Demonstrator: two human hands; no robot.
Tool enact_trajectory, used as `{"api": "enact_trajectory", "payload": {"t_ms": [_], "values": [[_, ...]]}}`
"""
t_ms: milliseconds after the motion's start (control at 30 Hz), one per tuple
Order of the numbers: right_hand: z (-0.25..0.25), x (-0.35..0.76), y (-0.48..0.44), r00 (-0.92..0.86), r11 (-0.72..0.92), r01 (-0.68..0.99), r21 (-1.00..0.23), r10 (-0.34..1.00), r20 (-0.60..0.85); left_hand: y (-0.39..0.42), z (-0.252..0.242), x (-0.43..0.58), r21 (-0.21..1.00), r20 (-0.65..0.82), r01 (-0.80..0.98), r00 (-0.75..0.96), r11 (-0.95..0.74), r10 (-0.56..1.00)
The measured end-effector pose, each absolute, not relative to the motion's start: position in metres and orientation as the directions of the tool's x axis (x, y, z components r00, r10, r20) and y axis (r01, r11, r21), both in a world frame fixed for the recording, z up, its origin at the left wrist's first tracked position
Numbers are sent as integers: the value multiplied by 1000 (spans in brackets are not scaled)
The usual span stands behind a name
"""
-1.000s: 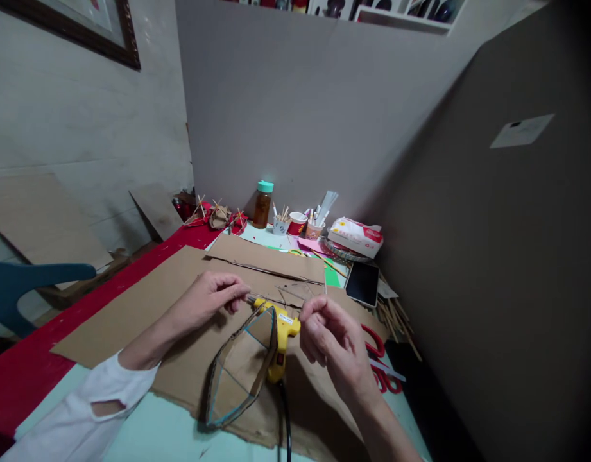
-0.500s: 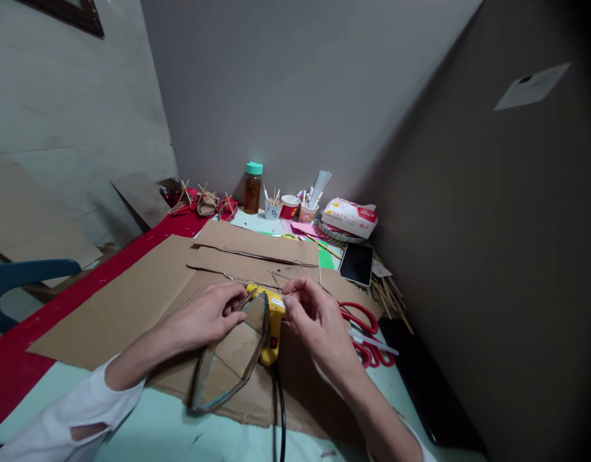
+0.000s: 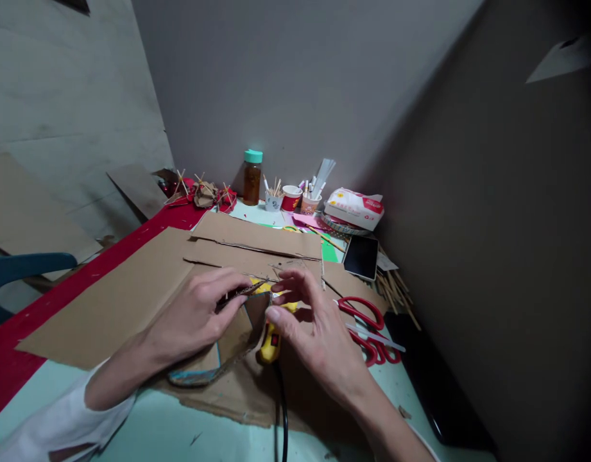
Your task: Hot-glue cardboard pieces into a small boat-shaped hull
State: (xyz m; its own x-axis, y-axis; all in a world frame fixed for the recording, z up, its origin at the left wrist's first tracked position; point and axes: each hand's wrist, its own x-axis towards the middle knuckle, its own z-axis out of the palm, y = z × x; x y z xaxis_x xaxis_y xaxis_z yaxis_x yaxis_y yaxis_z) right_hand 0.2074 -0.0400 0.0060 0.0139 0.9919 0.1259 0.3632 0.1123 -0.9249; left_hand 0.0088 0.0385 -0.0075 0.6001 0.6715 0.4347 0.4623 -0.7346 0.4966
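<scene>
My left hand (image 3: 203,308) is closed on the edge of a boat-shaped cardboard piece (image 3: 235,330) with low raised walls and blue lines along its edges. The piece is tilted, and the hand covers part of its left side. My right hand (image 3: 312,327) is at the pointed far end, thumb and fingers apart. Whether its fingertips touch the wall there I cannot tell. Behind the piece lies a yellow glue gun (image 3: 270,350) with a dark red switch and a black cord, partly hidden by the cardboard and my right hand.
Flat cardboard sheets (image 3: 117,292) cover much of the table. Red-handled scissors (image 3: 367,311) lie at right, near a phone (image 3: 361,256) and thin sticks (image 3: 396,289). Along the wall stand a bottle (image 3: 252,183), paper cups (image 3: 291,197) and a tissue pack (image 3: 353,208).
My left hand has tilted and turned the cardboard piece, its near end swinging left. My right hand's fingers have spread and come to its pointed end. The camera view has shifted slightly.
</scene>
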Motion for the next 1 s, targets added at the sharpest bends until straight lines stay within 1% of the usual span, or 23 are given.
{"api": "enact_trajectory", "payload": {"t_ms": [67,133,233,300,333,400,433,467,500,567,633,700,833,900,1000], "values": [[5,202,-43,-6,80,392,-917,996,84,34,-7,13,464,496,446,586,-766,641],[1,198,-44,-4,77,426,-901,997,83,31,-8,17,439,535,430,580,-789,615],[-7,197,-42,17,164,436,-885,982,190,27,-7,20,439,560,380,593,-814,579],[-10,198,-39,45,210,436,-875,966,255,25,-5,19,510,548,347,574,-787,608],[-11,199,-38,70,216,431,-876,960,271,25,-3,17,573,534,334,540,-748,650],[-12,202,-34,148,199,421,-885,948,283,27,1,13,747,469,270,434,-607,770],[-11,203,-33,196,188,412,-892,937,288,30,3,11,842,424,185,351,-506,835],[-10,205,-31,246,180,399,-899,923,294,33,5,9,916,368,64,262,-396,892],[-10,206,-29,298,175,387,-905,906,302,36,6,7,951,309,-73,178,-301,934],[-8,210,-27,386,173,362,-916,867,316,43,5,6,932,228,-299,40,-206,973],[-6,214,-25,455,191,330,-924,826,333,46,2,8,895,208,-399,-23,-200,978],[-4,216,-24,506,217,304,-928,789,350,41,-3,15,880,198,-440,-1,-178,980],[-2,211,-28,546,253,267,-930,755,363,13,-11,44,891,119,-451,136,-45,984],[-2,204,-33,530,267,257,-929,765,367,-1,-9,60,908,78,-419,167,-1,983],[-3,194,-41,437,284,234,-930,824,361,-11,-2,74,937,22,-346,180,42,983]]}}
